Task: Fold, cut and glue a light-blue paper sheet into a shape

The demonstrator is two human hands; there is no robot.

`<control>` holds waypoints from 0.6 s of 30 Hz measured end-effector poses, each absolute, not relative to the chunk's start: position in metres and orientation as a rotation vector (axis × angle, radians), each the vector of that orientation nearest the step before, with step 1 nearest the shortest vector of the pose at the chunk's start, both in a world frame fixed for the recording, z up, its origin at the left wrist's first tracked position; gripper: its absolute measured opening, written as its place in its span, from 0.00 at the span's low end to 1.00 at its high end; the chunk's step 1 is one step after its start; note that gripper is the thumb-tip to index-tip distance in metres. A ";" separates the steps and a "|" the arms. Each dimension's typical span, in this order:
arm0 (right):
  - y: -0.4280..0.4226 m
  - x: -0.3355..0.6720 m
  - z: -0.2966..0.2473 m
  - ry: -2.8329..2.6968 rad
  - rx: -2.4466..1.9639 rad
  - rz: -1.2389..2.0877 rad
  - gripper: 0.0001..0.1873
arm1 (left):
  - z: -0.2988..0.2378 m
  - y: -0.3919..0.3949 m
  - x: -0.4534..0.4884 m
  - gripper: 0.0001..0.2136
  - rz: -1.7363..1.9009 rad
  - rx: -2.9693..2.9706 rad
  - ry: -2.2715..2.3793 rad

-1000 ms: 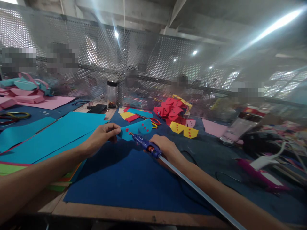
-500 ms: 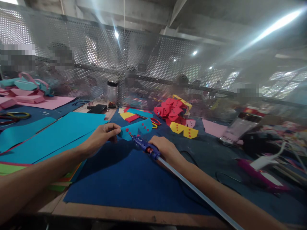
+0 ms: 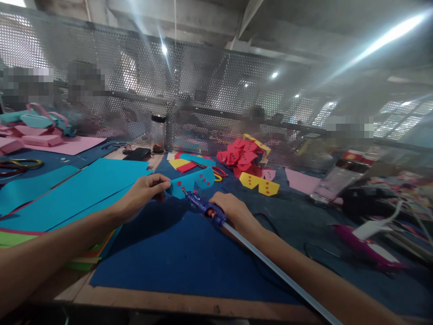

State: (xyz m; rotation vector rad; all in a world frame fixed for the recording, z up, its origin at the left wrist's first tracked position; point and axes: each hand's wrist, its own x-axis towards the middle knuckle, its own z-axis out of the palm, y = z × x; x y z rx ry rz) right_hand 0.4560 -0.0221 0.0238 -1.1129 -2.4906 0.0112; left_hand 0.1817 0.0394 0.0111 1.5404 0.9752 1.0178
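Observation:
My left hand [image 3: 144,194] pinches the near end of a teal paper cutout [image 3: 192,181] with red dots, holding it just above the dark blue mat [image 3: 176,253]. My right hand [image 3: 233,211] is wrapped round a blue hot glue gun [image 3: 203,206] with a long clear glue stick [image 3: 270,268] trailing back over my forearm. The gun's nozzle points at the lower edge of the cutout, touching it or nearly so.
Large teal sheets [image 3: 74,189] lie at the left over other coloured paper. Scissors [image 3: 216,172], red and yellow cutouts [image 3: 248,164], a pink sheet [image 3: 301,180], two jars [image 3: 158,133] and a second glue gun [image 3: 365,246] lie behind and right. A perforated metal screen [image 3: 216,99] backs the table.
The glue gun's nozzle has dropped slightly and slid a little along the cutout's lower edge. My left hand and the cutout have stayed put.

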 end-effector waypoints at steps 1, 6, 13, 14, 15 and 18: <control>-0.022 0.456 0.023 -2.488 -1.115 0.009 0.06 | 0.011 0.040 0.182 0.12 1.018 1.540 0.972; -0.021 0.456 0.021 -2.500 -1.121 -0.005 0.05 | 0.012 0.039 0.182 0.12 1.019 1.534 0.961; -0.021 0.456 0.020 -2.491 -1.115 -0.021 0.05 | 0.012 0.039 0.182 0.13 1.014 1.535 0.960; -0.021 0.456 0.020 -2.490 -1.112 -0.022 0.05 | 0.012 0.039 0.182 0.13 1.016 1.535 0.961; -0.021 0.456 0.020 -2.491 -1.109 -0.021 0.05 | 0.013 0.039 0.182 0.13 1.016 1.536 0.961; -0.022 0.456 0.021 -2.494 -1.099 -0.010 0.05 | 0.013 0.038 0.183 0.13 1.013 1.552 0.963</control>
